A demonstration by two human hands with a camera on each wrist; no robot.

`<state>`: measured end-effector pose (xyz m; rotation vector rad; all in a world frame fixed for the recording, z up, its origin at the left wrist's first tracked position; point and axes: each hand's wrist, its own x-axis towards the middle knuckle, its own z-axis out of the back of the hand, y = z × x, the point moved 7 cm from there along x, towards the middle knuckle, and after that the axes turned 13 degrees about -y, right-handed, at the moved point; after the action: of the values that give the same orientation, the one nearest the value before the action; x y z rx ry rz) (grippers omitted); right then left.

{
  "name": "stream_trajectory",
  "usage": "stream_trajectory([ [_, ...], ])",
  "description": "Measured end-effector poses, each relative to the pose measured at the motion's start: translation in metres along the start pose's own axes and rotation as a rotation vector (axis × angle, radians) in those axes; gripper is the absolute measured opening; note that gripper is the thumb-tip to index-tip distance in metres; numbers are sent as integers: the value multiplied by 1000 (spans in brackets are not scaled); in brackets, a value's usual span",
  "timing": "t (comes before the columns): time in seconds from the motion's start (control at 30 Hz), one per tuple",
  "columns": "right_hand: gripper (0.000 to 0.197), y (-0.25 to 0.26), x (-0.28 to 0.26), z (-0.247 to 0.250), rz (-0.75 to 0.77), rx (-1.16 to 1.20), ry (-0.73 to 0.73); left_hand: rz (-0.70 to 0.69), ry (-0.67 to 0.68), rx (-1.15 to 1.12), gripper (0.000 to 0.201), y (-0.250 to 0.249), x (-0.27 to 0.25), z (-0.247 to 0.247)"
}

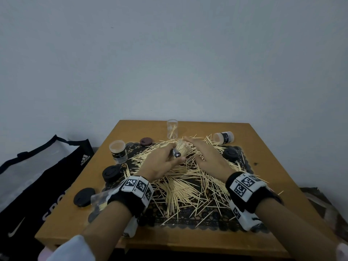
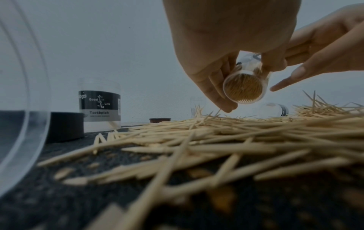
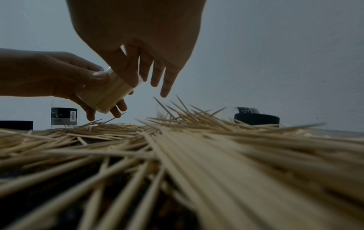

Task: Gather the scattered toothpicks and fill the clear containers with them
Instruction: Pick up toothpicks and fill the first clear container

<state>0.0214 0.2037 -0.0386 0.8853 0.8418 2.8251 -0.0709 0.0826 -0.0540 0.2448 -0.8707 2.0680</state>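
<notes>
A packed container (image 1: pixel 181 150) full of toothpicks lies tilted in the left hand (image 1: pixel 161 162), whose fingers and thumb curl round its wall; it is held above the toothpick pile (image 1: pixel 186 178) near the tabletop's (image 1: pixel 263 144) middle. The right hand (image 1: pixel 204 157) hovers just beside it, fingers straight and spread, holding nothing. The pile covers a dark mat (image 1: pixel 233 221). A near-empty container (image 1: pixel 172 129) stands at the far edge, another container (image 1: pixel 118 151) stands toward the left edge, and one (image 1: pixel 224 138) lies on its side far right. Dark lids (image 1: pixel 111 173) sit around the mat.
</notes>
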Motion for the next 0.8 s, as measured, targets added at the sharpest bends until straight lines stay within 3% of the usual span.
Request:
stream_trajectory([
  [0.13,83,1,-1,-2,28,-27,21,-4,19,70,70,-2,0,0],
  [0.33,70,-3,1,-3,29,-45,13,5,-33,35,68,-4,0,5],
  [0.43,72,-4,2,-3,51,19,-2,-13,-41,47,73,-6,0,7],
  [0.5,76,-4,3,0,32,21,-34,4,-58,56,67,-5,0,8],
  [0.63,54,-13,3,6,-50,-95,-98,32,-120,142,59,-2,1,17],
  [0.7,41,-15,1,-5,-15,-195,50,50,-166,161,59,2,1,22],
  [0.8,51,-14,-10,-30,79,-351,366,66,-187,159,60,6,2,23],
])
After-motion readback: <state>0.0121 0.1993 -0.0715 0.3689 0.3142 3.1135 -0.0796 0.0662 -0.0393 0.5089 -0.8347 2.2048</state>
